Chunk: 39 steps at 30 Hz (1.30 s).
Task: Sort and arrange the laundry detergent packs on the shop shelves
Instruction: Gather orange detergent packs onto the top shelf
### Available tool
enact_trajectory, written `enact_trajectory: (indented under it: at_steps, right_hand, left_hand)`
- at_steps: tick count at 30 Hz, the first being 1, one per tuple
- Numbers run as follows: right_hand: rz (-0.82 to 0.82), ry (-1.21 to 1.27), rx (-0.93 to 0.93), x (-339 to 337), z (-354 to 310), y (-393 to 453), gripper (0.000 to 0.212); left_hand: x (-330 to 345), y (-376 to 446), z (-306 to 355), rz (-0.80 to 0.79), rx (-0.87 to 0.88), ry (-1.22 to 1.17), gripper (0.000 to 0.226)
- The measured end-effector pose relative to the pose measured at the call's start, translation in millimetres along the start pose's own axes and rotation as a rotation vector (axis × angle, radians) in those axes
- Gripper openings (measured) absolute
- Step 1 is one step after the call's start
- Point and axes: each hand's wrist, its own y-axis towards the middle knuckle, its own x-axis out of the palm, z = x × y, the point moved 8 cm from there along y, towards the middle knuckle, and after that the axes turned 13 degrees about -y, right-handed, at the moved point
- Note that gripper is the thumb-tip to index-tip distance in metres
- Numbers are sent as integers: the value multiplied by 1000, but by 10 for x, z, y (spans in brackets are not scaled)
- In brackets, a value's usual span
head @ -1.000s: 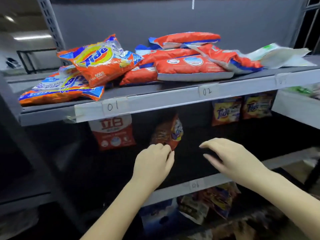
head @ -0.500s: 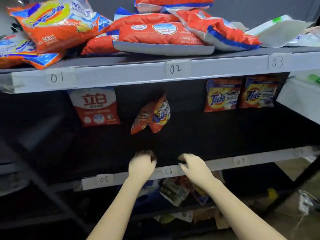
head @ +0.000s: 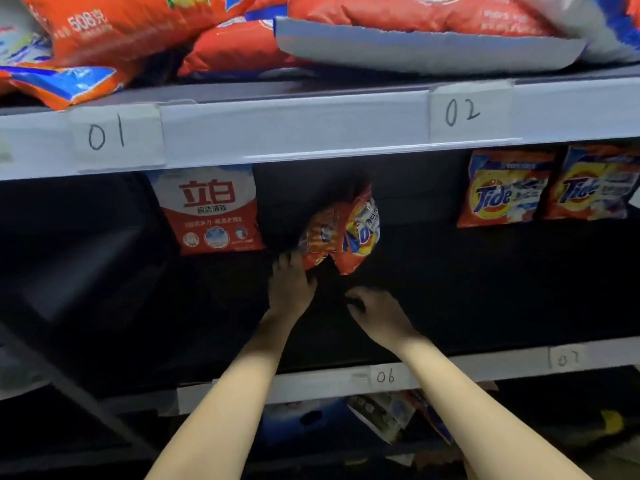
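Observation:
A crumpled orange Tide pack (head: 341, 233) leans upright in the middle of the dark middle shelf (head: 485, 306). My left hand (head: 290, 289) reaches in, and its fingertips touch the pack's lower left corner. My right hand (head: 375, 315) hovers just below and right of the pack with loosely bent fingers, holding nothing. A red and white pack (head: 207, 209) stands at the back left. Two orange Tide packs (head: 505, 188) (head: 595, 183) stand at the back right.
The top shelf (head: 294, 126), labelled 01 and 02, carries a pile of orange and red packs (head: 398, 15) that overhang its edge close above. The middle shelf's front rail (head: 311, 386) bears labels 06 and 07. More packs (head: 381, 414) lie on the shelf below.
Both hands have moved forward from the front rail deep into the middle shelf, up to the crumpled Tide pack. The camera has come closer to the shelves.

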Motion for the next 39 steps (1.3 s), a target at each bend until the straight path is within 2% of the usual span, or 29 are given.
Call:
enact_trajectory:
  at_steps: [6, 10, 14, 18, 21, 25, 27, 29, 32, 35, 36, 39]
  right_hand:
    - [-2, 32, 23, 84, 5, 87, 33]
    - [-13, 49, 19, 131, 36, 109, 32]
    - [-25, 63, 13, 197, 35, 175, 31]
    - [1, 78, -9, 246, 5, 260, 31]
    - [24, 131, -8, 257, 6, 311, 31]
    - [75, 281, 49, 247, 81, 388, 31]
    - [60, 426, 100, 247, 124, 409, 34]
    - [4, 636, 109, 233, 95, 395, 36]
    - [-118, 897, 142, 205, 47, 295, 44]
    - [-275, 959, 64, 134, -76, 66, 27]
    - [-329, 984, 15, 128, -119, -23, 27]
    - [-377, 1074, 7, 51, -155, -336, 34]
  left_hand:
    - [291, 544, 25, -72, 35, -35, 80]
    - [410, 653, 28, -35, 60, 7, 73]
    - [303, 611, -4, -4, 79, 17, 55]
    - [89, 391, -157, 29, 10, -194, 40]
    - [-60, 112, -406, 7, -146, -477, 39]
    - [-212, -242, -686, 23, -343, -917, 29]
    - [-298, -388, -763, 25, -412, -1033, 21]
    - [-386, -547, -812, 18, -458, -1129, 21]
    - [-529, -752, -779, 1, -482, -1247, 42]
    - [-672, -882, -600, 19, -417, -1280, 19]
    - [-701, -930, -521, 31, -422, -1299, 13]
    - [-711, -1105, -259, 5, -433, -1342, 17]
